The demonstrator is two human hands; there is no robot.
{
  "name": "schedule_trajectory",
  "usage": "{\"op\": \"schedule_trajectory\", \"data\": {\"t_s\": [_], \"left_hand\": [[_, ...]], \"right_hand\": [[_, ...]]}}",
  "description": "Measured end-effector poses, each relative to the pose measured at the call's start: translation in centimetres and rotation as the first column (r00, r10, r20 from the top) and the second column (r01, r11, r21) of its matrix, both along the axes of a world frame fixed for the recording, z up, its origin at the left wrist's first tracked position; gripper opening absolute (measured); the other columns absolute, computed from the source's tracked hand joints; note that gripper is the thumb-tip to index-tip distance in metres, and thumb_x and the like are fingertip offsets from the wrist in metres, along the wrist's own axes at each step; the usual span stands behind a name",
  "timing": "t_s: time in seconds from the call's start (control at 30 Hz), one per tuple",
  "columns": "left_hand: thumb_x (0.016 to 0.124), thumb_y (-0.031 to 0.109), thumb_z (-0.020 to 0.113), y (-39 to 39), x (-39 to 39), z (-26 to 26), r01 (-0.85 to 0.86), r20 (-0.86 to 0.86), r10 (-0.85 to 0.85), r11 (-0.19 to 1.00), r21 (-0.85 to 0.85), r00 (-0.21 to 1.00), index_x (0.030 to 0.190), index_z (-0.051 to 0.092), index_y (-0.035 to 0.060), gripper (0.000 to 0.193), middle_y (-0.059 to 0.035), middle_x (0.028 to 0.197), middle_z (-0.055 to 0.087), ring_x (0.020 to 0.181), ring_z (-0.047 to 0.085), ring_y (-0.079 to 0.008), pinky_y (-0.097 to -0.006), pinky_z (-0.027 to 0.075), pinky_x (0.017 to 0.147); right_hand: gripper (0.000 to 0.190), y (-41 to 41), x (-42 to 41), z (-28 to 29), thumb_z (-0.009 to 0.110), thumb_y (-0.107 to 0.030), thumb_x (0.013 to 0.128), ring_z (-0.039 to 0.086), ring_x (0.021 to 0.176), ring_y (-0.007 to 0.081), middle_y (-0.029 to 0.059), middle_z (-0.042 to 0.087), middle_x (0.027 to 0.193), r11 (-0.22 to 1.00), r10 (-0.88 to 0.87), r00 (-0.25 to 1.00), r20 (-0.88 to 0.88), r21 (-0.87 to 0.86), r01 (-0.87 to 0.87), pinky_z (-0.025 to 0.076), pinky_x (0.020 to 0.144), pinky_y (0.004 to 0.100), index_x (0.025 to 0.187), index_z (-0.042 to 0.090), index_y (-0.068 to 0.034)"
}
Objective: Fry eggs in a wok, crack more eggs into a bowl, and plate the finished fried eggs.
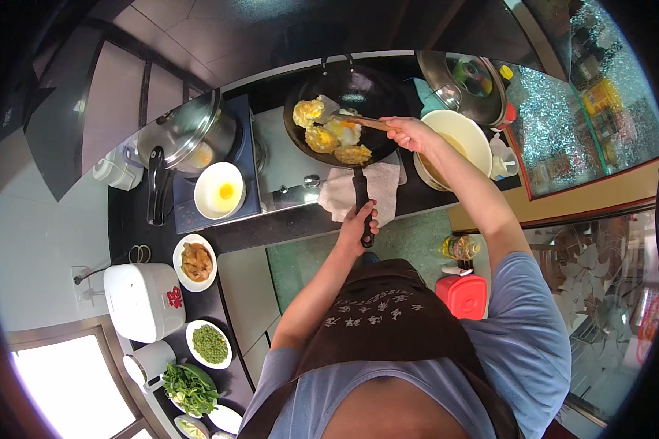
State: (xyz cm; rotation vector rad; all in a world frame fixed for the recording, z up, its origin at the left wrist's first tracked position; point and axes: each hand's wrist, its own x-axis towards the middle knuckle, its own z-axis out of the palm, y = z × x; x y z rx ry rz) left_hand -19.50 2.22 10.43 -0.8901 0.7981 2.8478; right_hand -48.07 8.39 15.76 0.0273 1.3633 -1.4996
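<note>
My left hand (pixel 358 225) is closed around the black handle of a wok (pixel 384 88) on the stove. In my right hand (pixel 409 133) is the wooden handle of a spatula (pixel 362 120), its metal blade in the wok among the eggs. Several fried eggs (pixel 322 139), browned in places, lie in the left and lower part of the wok. A white cloth (pixel 335 189) lies at the stove's front edge, beneath the wok's handle. Left of the stove, a white bowl (pixel 219 190) holds a raw egg.
A lidded steel pot (pixel 184 137) stands left on a blue induction cooker (pixel 186 219). A cream basin (pixel 480 134) and a lidded pan (pixel 461 88) are at right. Dishes of meat (pixel 196 262), green peas (pixel 210 344) and leafy greens (pixel 189 387) line the left counter. An oil bottle (pixel 461 248) stands below right.
</note>
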Motion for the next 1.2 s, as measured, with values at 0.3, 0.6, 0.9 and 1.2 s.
{"op": "schedule_trajectory", "data": {"t_s": [0.3,0.6,0.9,1.2], "left_hand": [[0.095,0.019,0.057,-0.1,0.1,-0.2,0.002,0.0,-0.002,1.0,-0.01,1.0,0.112,0.051,0.005,0.023,-0.0005,0.082,0.05,0.059,0.044,-0.0078,-0.0208,0.038,0.048],[0.095,0.019,0.057,0.0,0.0,0.4,0.001,0.002,-0.001,1.0,-0.003,1.0,0.113,0.05,0.0047,0.024,-0.0003,0.082,0.049,0.061,0.044,-0.0077,-0.0206,0.037,0.048],[0.094,0.02,0.058,-0.1,0.1,0.1,0.002,-0.023,-0.002,1.0,0.003,1.0,0.114,0.051,0.0048,0.025,-0.0001,0.082,0.049,0.061,0.044,-0.0079,-0.0209,0.038,0.049],[0.094,0.019,0.059,0.0,0.1,0.2,0.003,-0.014,-0.002,1.0,0.007,1.0,0.113,0.051,0.005,0.025,-0.0002,0.082,0.05,0.06,0.044,-0.008,-0.0208,0.038,0.049]], "right_hand": [[0.035,1.7,2.0,1.9,0.053,-0.014,0.092,0.036,0.044,0.0049,0.0058,0.054,0.07,0.995,-0.083,0.976,-0.203,-0.079,0.068,0.031,0.038,0.0192,0.127,0.054,-0.01],[0.043,0.1,10.7,1.9,0.055,-0.013,0.087,0.062,0.067,0.0375,0.0189,0.063,0.079,0.965,0.25,-0.224,-0.942,0.223,0.14,0.051,0.064,0.0465,0.13,0.053,-0.013],[0.042,1.5,9.6,4.4,0.055,-0.013,0.087,0.062,0.068,0.0393,0.0193,0.064,0.081,0.947,0.319,-0.21,-0.924,0.305,0.099,0.051,0.065,0.0477,0.129,0.055,-0.016],[0.034,-0.9,6.2,2.8,0.055,-0.015,0.087,0.064,0.076,0.0362,0.0186,0.066,0.084,0.922,0.384,-0.174,-0.907,0.386,0.022,0.051,0.069,0.0465,0.12,0.061,-0.012]]}}
